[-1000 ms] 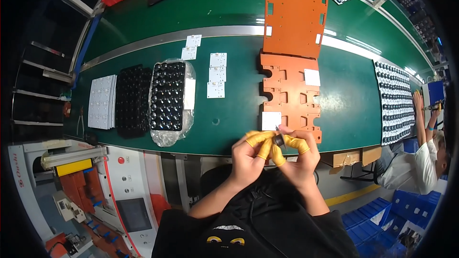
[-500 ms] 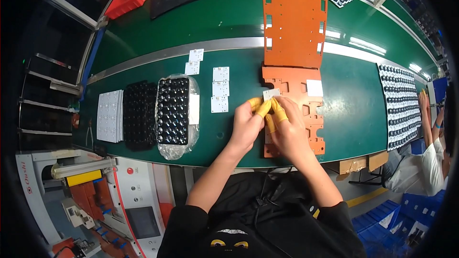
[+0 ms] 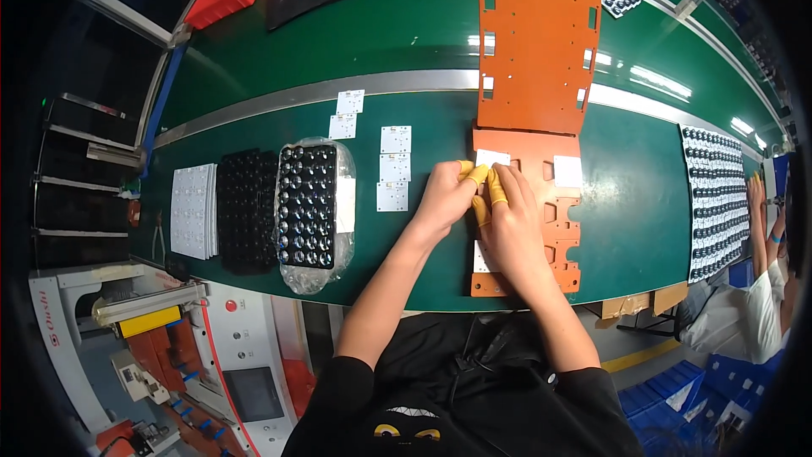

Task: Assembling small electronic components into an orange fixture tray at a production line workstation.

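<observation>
A small white circuit board lies at the upper left of the orange fixture's lower plate. My left hand is closed, with yellow-covered thumb and fingertip pinched at the board's near edge. Beside it, my right hand is closed too, its yellow-covered fingers on the same edge. Fingertips hide part of that edge. A second white board sits at the fixture's upper right. Under my right hand, a third white board shows only in part at the lower left. The fixture's orange lid stands folded back.
Several white boards lie left of the fixture. Farther left are a black lens tray in clear plastic, a dark tray and stacked white panels. A panel of black lenses lies at right, near a co-worker's arm.
The white board in my fingers has gone from tilted to flat at the fixture's upper left. My right hand has shifted, uncovering part of the lower-left board. The whole view has shifted slightly.
</observation>
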{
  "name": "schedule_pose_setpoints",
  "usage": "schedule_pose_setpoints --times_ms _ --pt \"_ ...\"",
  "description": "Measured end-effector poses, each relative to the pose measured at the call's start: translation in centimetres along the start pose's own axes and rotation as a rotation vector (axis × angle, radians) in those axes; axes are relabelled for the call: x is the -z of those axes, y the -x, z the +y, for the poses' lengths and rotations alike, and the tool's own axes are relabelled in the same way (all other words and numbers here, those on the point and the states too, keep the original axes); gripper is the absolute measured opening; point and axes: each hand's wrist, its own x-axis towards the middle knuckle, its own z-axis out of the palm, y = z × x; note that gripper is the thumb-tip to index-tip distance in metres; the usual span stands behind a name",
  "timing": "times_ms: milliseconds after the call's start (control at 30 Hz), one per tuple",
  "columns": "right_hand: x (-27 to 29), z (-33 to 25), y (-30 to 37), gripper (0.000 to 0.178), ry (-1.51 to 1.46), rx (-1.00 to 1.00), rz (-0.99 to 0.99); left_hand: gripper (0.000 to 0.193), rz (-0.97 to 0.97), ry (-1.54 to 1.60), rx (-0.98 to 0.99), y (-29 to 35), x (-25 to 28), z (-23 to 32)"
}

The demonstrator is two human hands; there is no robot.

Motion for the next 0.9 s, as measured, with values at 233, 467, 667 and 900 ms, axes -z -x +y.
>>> schedule_pose_setpoints --times_ms 233,467,667,900 --pt "-0.6 -0.1 0.1 0.032 0.004 0.043 -0.013 0.018 0.052 -0.218 -0.119 -0.8 0.1 -1.9" --pt "0.0 -0.7 0.0 0.036 0.081 -0.023 -0.046 0.023 0.166 -0.459 -0.188 -0.6 -0.4 -0.8" --pt "-0.3 -0.8 -0.2 0.029 0.069 0.015 -0.009 0.03 0.374 -0.379 -0.282 2.8 -0.4 -0.6" --pt "-1.8 -6.6 -1.6 0.028 -0.063 0.162 0.043 0.048 0.53 -1.148 -0.595 11.4 4.0 -4.0"
